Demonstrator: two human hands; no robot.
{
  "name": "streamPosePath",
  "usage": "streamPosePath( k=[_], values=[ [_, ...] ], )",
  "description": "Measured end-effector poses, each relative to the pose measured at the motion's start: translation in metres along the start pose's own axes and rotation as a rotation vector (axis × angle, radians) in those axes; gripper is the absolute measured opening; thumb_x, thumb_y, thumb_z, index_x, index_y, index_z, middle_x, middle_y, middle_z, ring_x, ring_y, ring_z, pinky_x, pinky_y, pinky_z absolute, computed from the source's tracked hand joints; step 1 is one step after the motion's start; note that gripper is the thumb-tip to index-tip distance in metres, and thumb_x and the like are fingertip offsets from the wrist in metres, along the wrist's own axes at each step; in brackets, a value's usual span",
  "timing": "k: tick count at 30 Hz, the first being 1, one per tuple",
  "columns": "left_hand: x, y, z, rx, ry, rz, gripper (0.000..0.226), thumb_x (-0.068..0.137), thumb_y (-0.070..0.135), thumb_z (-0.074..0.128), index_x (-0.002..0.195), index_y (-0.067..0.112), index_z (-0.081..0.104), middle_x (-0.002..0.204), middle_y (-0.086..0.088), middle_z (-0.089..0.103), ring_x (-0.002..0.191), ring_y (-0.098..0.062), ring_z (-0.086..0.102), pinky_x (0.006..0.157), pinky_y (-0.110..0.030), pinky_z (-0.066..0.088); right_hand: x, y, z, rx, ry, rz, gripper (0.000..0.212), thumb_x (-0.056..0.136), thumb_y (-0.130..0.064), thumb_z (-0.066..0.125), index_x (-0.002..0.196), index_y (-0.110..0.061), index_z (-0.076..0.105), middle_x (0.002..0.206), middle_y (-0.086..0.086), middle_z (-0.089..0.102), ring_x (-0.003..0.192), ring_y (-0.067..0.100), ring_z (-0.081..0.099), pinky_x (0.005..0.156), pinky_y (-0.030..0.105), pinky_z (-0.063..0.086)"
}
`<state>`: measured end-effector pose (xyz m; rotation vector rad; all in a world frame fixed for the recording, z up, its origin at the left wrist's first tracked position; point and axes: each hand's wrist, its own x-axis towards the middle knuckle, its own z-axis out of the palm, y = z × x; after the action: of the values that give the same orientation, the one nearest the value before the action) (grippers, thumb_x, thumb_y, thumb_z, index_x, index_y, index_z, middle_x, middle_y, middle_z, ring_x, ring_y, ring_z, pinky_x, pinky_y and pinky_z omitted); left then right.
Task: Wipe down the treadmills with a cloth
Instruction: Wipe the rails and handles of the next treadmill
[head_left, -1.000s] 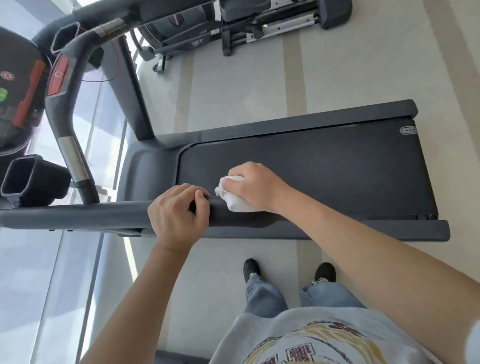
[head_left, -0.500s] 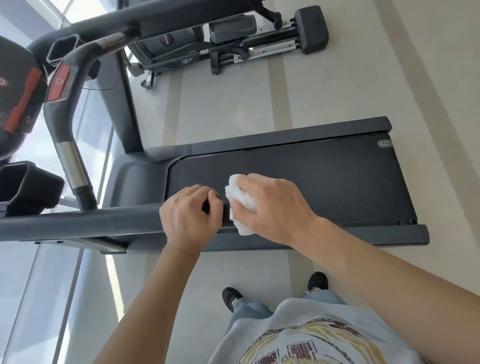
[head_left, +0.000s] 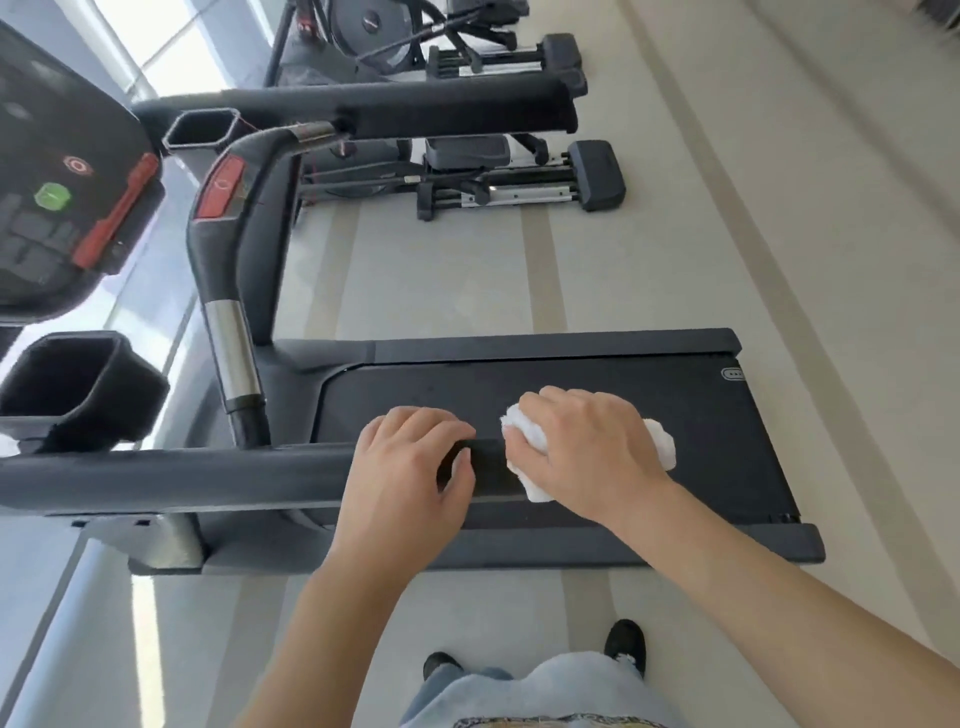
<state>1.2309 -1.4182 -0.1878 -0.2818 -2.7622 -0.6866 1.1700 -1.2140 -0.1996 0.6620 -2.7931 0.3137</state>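
Note:
A dark grey treadmill (head_left: 571, 343) lies across the view, its black belt running to the right. Its near handrail (head_left: 182, 475) reaches from the left edge to the middle. My left hand (head_left: 410, 467) is wrapped around the handrail close to its end. My right hand (head_left: 587, 452) presses a crumpled white cloth (head_left: 524, 431) over the tip of that rail, right beside my left hand. Part of the cloth sticks out on the far side of my right hand.
The console (head_left: 62, 197) with red and green buttons is at the left, with a cup holder (head_left: 83, 384) below it. The far handrail (head_left: 395, 111) runs across the top. Another exercise machine (head_left: 519, 176) stands beyond on the pale floor. My shoes (head_left: 626, 644) are below.
The cloth and my right hand have slid right along the near handrail toward its end. My left hand has shifted right along the rail with it. The view has tilted up.

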Motion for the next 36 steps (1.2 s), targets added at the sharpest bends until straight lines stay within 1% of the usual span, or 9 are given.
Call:
streamPosePath(
  k=[3, 6, 11, 15, 18, 25, 29, 32, 36],
  values=[
    [-0.022, -0.042, -0.033, 0.076, 0.009, -0.056, 0.031, 0.092, 0.032, 0.065, 0.119, 0.021, 0.073, 0.118, 0.01, 0.069, 0.116, -0.021, 0.059, 0.105, -0.046, 0.047, 0.012, -0.035, 0.012, 0.004, 0.012, -0.005, 0.039, 0.096, -0.05, 0.044, 0.068, -0.023, 0.044, 0.058, -0.005, 0.04, 0.051, 0.023, 0.045, 0.049, 0.033, 0.04],
    [-0.041, -0.08, -0.061, 0.105, 0.037, -0.134, 0.034, 0.093, 0.033, 0.071, 0.124, 0.022, 0.072, 0.123, 0.009, 0.068, 0.121, -0.02, 0.056, 0.11, -0.041, 0.041, 0.023, -0.078, 0.025, 0.018, 0.053, -0.034, 0.038, 0.097, -0.048, 0.041, 0.071, -0.021, 0.05, 0.059, -0.006, 0.041, 0.05, 0.024, 0.045, 0.049, 0.034, 0.041],
    [-0.073, -0.129, -0.09, 0.174, 0.027, -0.243, 0.046, 0.087, 0.03, 0.081, 0.13, 0.02, 0.069, 0.132, 0.004, 0.066, 0.127, -0.024, 0.056, 0.113, -0.045, 0.04, 0.05, -0.161, 0.049, 0.033, 0.087, -0.11, 0.037, 0.097, -0.046, 0.04, 0.074, -0.02, 0.054, 0.06, -0.004, 0.047, 0.049, 0.024, 0.043, 0.05, 0.031, 0.03],
    [-0.085, -0.145, -0.1, 0.206, -0.029, -0.299, 0.053, 0.089, 0.034, 0.077, 0.139, 0.026, 0.062, 0.143, 0.009, 0.061, 0.14, -0.023, 0.049, 0.118, -0.054, 0.036, 0.072, -0.22, 0.059, 0.046, 0.02, -0.16, 0.036, 0.099, -0.046, 0.042, 0.085, -0.019, 0.06, 0.07, -0.002, 0.06, 0.057, 0.025, 0.056, 0.055, 0.034, 0.037],
    [-0.085, -0.146, -0.098, 0.159, 0.002, -0.35, 0.053, 0.088, 0.031, 0.076, 0.139, 0.023, 0.062, 0.144, 0.008, 0.062, 0.142, -0.021, 0.048, 0.118, -0.057, 0.036, 0.083, -0.242, 0.055, 0.055, -0.075, -0.154, 0.037, 0.103, -0.049, 0.042, 0.094, -0.019, 0.061, 0.082, 0.0, 0.066, 0.069, 0.026, 0.062, 0.06, 0.035, 0.035],
    [-0.089, -0.141, -0.089, 0.102, 0.041, -0.375, 0.052, 0.089, 0.031, 0.078, 0.139, 0.023, 0.063, 0.147, 0.007, 0.06, 0.147, -0.023, 0.043, 0.12, -0.059, 0.033, 0.083, -0.223, 0.031, 0.207, -0.295, -0.119, 0.033, 0.104, -0.049, 0.042, 0.104, -0.022, 0.061, 0.095, -0.005, 0.066, 0.084, 0.024, 0.062, 0.069, 0.036, 0.042],
    [-0.088, -0.127, -0.074, 0.06, 0.082, -0.293, 0.049, 0.089, 0.028, 0.082, 0.135, 0.024, 0.069, 0.146, 0.006, 0.062, 0.146, -0.023, 0.046, 0.124, -0.054, 0.028, 0.064, -0.164, 0.013, 0.208, -0.37, -0.021, 0.03, 0.101, -0.052, 0.041, 0.085, -0.028, 0.05, 0.08, -0.01, 0.057, 0.077, 0.02, 0.058, 0.069, 0.035, 0.046],
    [-0.08, -0.104, -0.055, 0.012, 0.103, -0.253, 0.046, 0.087, 0.028, 0.084, 0.131, 0.026, 0.071, 0.143, 0.008, 0.065, 0.144, -0.021, 0.049, 0.125, -0.059, 0.025, 0.046, -0.105, -0.001, 0.139, -0.386, 0.025, 0.037, 0.101, -0.052, 0.044, 0.076, -0.025, 0.04, 0.069, -0.008, 0.049, 0.066, 0.015, 0.051, 0.062, 0.034, 0.038],
    [-0.07, -0.087, -0.033, -0.017, 0.165, -0.317, 0.044, 0.083, 0.029, 0.088, 0.124, 0.027, 0.073, 0.136, 0.012, 0.067, 0.14, -0.022, 0.052, 0.126, -0.059, 0.022, 0.032, -0.06, -0.021, 0.148, -0.411, 0.047, 0.038, 0.101, -0.047, 0.048, 0.071, -0.026, 0.037, 0.065, -0.006, 0.048, 0.062, 0.012, 0.049, 0.058, 0.033, 0.035]
  ],
)
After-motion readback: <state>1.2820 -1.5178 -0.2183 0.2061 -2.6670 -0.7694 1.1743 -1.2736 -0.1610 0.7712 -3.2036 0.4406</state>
